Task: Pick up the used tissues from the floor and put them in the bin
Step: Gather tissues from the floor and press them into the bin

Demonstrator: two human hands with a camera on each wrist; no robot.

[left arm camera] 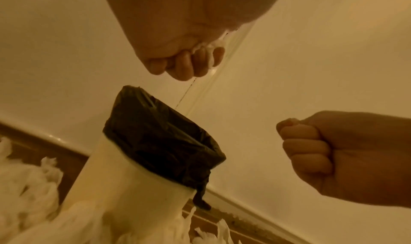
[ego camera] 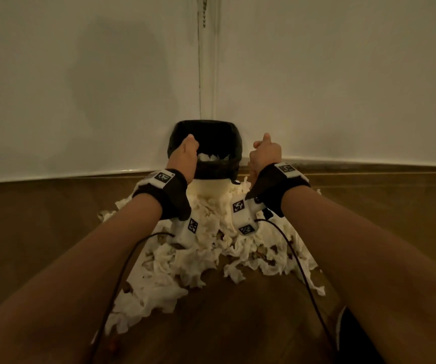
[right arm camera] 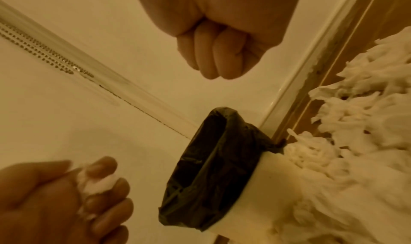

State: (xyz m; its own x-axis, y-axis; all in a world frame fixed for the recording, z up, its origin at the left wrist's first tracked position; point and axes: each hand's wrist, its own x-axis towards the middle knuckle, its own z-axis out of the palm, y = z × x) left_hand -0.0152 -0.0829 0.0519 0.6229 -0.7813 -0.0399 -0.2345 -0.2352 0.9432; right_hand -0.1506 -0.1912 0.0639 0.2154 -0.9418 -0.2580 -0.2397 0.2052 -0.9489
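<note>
A white bin lined with a black bag (ego camera: 206, 143) (left arm camera: 160, 142) (right arm camera: 211, 168) stands in the wall corner, with white tissues (ego camera: 211, 156) inside it. My left hand (ego camera: 189, 149) (left arm camera: 182, 63) (right arm camera: 66, 195) hovers over the bin's left rim and grips a crumpled tissue (right arm camera: 95, 182) (left arm camera: 208, 48) in curled fingers. To the right of the bin my right hand (ego camera: 265, 151) (left arm camera: 311, 151) (right arm camera: 222, 54) is a closed fist, and no tissue shows in it. A large heap of used tissues (ego camera: 211, 248) (right arm camera: 367, 124) covers the floor in front of the bin.
Two white walls meet behind the bin, where a bead chain (ego camera: 204, 11) hangs. A pale skirting strip (ego camera: 369, 162) runs along the wooden floor (ego camera: 41, 232). Black cables (ego camera: 122, 271) trail from both wrist cameras. A small red object (ego camera: 111, 346) lies near the bottom edge.
</note>
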